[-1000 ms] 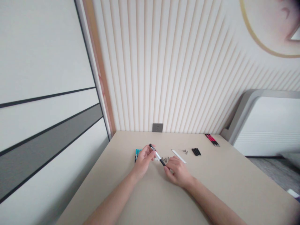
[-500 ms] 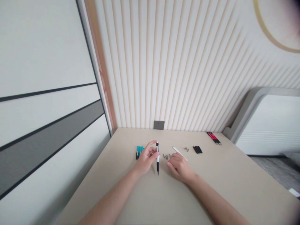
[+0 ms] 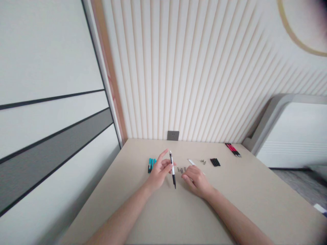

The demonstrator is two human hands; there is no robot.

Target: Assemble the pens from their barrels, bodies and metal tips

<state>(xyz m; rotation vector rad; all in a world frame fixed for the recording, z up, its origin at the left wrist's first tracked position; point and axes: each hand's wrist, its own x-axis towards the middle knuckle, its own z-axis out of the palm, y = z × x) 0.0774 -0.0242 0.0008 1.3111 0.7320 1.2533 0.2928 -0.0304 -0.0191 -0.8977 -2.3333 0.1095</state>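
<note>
A white and black click pen (image 3: 172,170) is pinched between the thumb and fingers of my left hand (image 3: 158,173), its black tip angled down toward me. My left index finger is raised off the pen's top end. To the right, my right hand (image 3: 196,179) rests on the table with its fingers curled in, and I see nothing in them. Small metal springs (image 3: 181,169) lie just beyond its fingertips. Partly covered by that hand is a thin white stick-like piece (image 3: 192,162). Turquoise pen barrels (image 3: 152,164) lie behind my left hand, partly hidden.
Small silvery cone-shaped pieces (image 3: 203,162) lie beside several short black tubes (image 3: 215,162) on the beige table (image 3: 163,217). Red and black pens (image 3: 232,149) are at the far right corner. Behind stands a ribbed wall with a dark socket (image 3: 173,135); a white cabinet (image 3: 51,143) borders the left.
My left index finger has lifted off the pen's top end. The pen has tilted, its tip swinging slightly right and up. My right hand stays in place.
</note>
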